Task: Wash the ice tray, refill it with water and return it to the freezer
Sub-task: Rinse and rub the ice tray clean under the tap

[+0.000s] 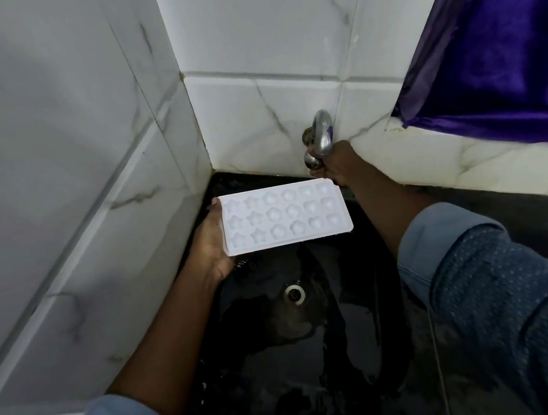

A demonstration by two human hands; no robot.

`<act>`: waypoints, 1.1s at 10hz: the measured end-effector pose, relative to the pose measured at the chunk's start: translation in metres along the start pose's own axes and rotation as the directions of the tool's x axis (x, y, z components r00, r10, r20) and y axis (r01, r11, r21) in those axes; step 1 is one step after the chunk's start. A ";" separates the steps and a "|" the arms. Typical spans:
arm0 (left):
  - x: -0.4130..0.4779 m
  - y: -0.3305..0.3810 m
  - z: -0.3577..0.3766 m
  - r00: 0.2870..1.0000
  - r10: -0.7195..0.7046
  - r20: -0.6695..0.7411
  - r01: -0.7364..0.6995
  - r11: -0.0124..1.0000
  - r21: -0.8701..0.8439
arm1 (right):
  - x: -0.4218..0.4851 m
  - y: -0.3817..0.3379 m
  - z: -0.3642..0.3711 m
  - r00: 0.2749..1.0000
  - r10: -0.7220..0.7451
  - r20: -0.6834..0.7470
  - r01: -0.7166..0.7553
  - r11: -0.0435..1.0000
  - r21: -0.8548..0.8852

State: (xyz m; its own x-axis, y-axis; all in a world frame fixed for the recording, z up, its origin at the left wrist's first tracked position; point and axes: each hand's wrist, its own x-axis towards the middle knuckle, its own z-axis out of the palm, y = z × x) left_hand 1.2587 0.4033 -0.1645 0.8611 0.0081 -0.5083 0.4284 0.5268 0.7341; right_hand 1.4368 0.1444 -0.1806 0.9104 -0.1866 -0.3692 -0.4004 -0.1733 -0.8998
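A white ice tray with star, flower and heart shaped cells is held flat over a black sink. My left hand grips its left short end, fingers under the tray. The tray's far right corner lies just below a metal tap that comes out of the tiled back wall. My right hand is wrapped round the tap's lower part, partly hidden behind the tray corner. No water stream is visible.
The sink has a round metal drain and a wet bottom. White marble-look tiles close in on the left and behind. A purple cloth hangs at the upper right above a tiled ledge.
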 end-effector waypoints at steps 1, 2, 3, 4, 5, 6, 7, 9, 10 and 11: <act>0.001 -0.004 0.001 1.000 -0.007 -0.018 0.006 1.000 -0.003 | 0.001 -0.003 0.001 1.000 -0.009 0.027 0.012 0.995 -0.100; 0.003 -0.007 0.002 1.000 -0.008 -0.019 0.008 1.000 -0.022 | -0.012 -0.007 -0.001 0.996 -0.011 0.084 0.009 1.000 0.025; 0.007 -0.012 0.002 1.000 -0.024 -0.021 0.023 1.000 -0.016 | -0.033 -0.010 -0.013 0.999 0.008 0.034 -0.011 0.996 0.092; 0.012 -0.017 0.004 0.999 -0.031 -0.010 0.030 0.999 -0.014 | -0.037 0.004 -0.025 1.000 0.029 -0.005 -0.028 0.997 0.073; 0.015 -0.020 0.008 0.999 -0.034 -0.024 0.033 0.999 -0.010 | -0.038 0.012 -0.029 0.993 0.092 0.074 -0.098 0.992 0.079; 0.017 -0.022 0.008 0.999 -0.030 -0.041 0.030 1.000 -0.001 | -0.044 0.002 -0.024 0.976 0.094 0.197 -0.125 0.980 0.152; 0.016 -0.023 0.009 0.998 -0.036 -0.053 0.035 0.999 -0.023 | -0.052 -0.013 -0.018 0.981 0.052 0.189 -0.084 0.983 0.164; 0.019 -0.026 0.005 0.999 -0.024 -0.029 0.024 1.000 -0.004 | -0.056 -0.024 -0.012 0.991 0.071 0.116 -0.086 0.988 0.132; 0.020 -0.027 0.009 0.999 -0.022 -0.029 0.022 1.000 -0.005 | -0.054 -0.019 -0.018 0.982 0.067 0.175 -0.084 0.993 0.088; 0.024 -0.031 0.012 0.999 -0.028 -0.044 0.027 0.999 -0.019 | -0.052 -0.008 -0.037 0.996 0.052 0.071 -0.046 0.995 -0.085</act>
State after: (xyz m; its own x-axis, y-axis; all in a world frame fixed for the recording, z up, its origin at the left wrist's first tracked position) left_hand 1.2694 0.3774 -0.1940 0.8357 0.0311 -0.5483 0.4465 0.5427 0.7114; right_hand 1.3884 0.1199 -0.1455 0.8934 -0.1263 -0.4312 -0.4493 -0.2459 -0.8588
